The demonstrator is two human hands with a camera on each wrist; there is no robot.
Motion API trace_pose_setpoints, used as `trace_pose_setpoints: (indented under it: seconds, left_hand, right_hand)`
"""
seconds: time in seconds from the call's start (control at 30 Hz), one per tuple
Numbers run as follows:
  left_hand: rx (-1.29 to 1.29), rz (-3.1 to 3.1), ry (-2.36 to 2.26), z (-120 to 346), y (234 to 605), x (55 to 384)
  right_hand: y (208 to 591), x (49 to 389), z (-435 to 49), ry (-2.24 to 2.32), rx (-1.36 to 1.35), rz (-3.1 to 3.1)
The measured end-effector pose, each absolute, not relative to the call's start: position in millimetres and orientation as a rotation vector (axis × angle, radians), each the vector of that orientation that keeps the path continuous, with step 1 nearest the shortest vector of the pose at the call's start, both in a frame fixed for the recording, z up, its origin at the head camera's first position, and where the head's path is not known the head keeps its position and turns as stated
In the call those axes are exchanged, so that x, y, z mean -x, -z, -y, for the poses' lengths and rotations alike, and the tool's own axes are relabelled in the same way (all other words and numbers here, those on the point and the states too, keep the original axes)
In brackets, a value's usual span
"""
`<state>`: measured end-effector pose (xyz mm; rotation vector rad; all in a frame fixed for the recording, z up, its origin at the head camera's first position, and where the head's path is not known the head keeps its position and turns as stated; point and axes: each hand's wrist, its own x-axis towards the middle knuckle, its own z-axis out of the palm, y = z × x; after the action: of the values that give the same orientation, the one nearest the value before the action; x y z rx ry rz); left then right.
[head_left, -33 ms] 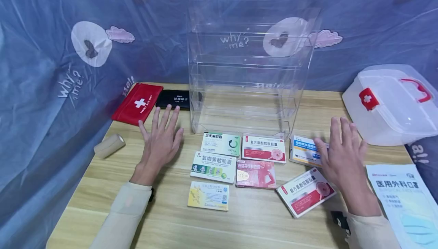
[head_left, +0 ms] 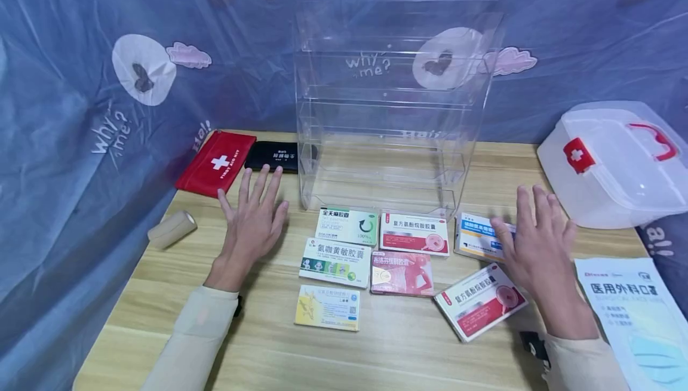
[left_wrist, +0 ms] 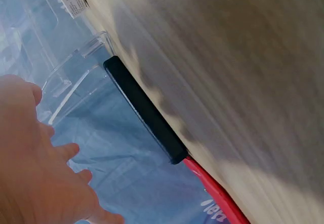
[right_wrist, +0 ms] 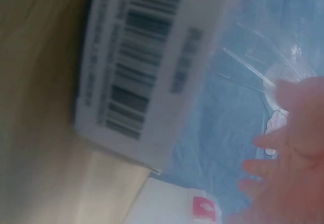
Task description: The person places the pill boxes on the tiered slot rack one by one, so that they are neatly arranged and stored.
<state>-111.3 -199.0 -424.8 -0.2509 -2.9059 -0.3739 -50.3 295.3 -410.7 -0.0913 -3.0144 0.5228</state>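
Observation:
My left hand (head_left: pixel 249 227), fingers spread and holding nothing, hovers over the table left of the medicine boxes. Its fingertips overlap the lower edge of a black pouch (head_left: pixel 274 156) in the head view. Fingers raised and apart, my right hand (head_left: pixel 540 254) is also bare. Its thumb overlaps a blue-and-white medicine box (head_left: pixel 475 240). Just left of that hand lies a slanted red-and-white box (head_left: pixel 481 302). Between the hands are another red-and-white box (head_left: pixel 414 233), a green-and-white box (head_left: pixel 346 225), a white capsule box (head_left: pixel 334 261), a pink box (head_left: pixel 402 273) and a yellow-and-white box (head_left: pixel 326 308).
Behind the boxes stands a clear tiered acrylic rack (head_left: pixel 387 110). A red first aid pouch (head_left: pixel 215 164) and a beige roll (head_left: pixel 172 230) lie at the left. A white lidded case (head_left: pixel 607 164) and a face mask packet (head_left: pixel 629 313) are at the right. Blue cloth (head_left: pixel 242 68) hangs behind.
My right hand has shifted very slightly to the left. Everything else looks the same.

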Motion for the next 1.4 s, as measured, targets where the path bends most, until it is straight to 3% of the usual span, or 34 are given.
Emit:
trace_pose_setpoints:
  seconds: [0.3,0.67,1.4]
  left_hand:
    - [0.328,2.825,0.524,192.6,404.5,123.9]
    - [0.415,2.541,1.244,160.2,387.1,183.0]
    - [0.535,2.427,1.200,153.3,387.8,191.3]
  right_hand:
    - [416.4,55.3,-311.4,-0.765,0.187,3.075]
    - [430.4,66.9,-345.2,-0.902,0.215,3.340]
    - [437.3,66.3,-359.6,-0.871,0.101,3.249]
